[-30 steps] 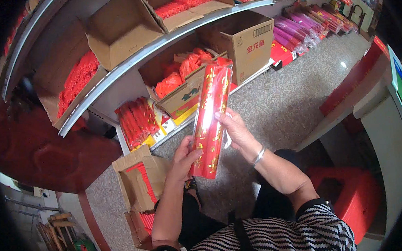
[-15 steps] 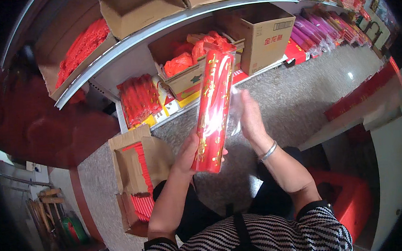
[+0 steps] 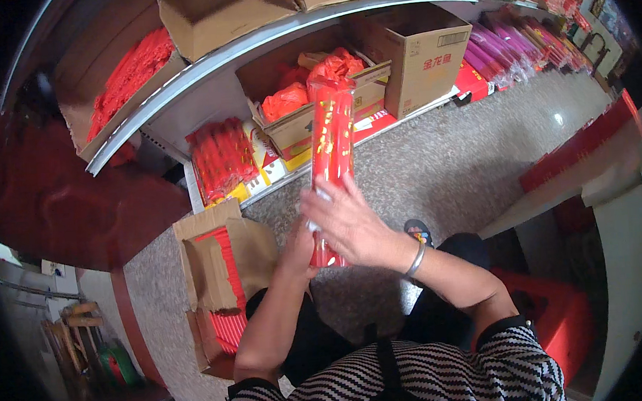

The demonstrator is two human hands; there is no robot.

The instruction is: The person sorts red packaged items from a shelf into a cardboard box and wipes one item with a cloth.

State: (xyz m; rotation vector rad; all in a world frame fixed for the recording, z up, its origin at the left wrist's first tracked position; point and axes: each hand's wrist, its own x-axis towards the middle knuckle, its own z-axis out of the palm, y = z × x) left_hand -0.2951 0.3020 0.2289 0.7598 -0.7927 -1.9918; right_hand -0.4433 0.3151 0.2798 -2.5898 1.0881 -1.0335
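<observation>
A long pack of red candles [image 3: 335, 137] in clear film, with gold marks along its sides, stands tilted up in front of me. My left hand [image 3: 295, 245] is wrapped round its lower part from the left side; most of those fingers are behind the pack or under my other hand. Across the front of the lower half lies my right hand [image 3: 356, 230], its fingers pressed together on the film and reaching over to the left edge. A silver bracelet [image 3: 417, 259] circles my right wrist.
An opened carton [image 3: 223, 280] with red sticks stands on the floor at my left. Ahead, a low shelf bears more red packs [image 3: 223, 159], a box with red bags [image 3: 286, 103] and a tall carton [image 3: 428, 65]. A red stool [image 3: 556, 318] is at my right.
My right hand has come from beside the pack leftward onto its front, laying the loose film over. The pack has turned a little more upright and shifted slightly left.
</observation>
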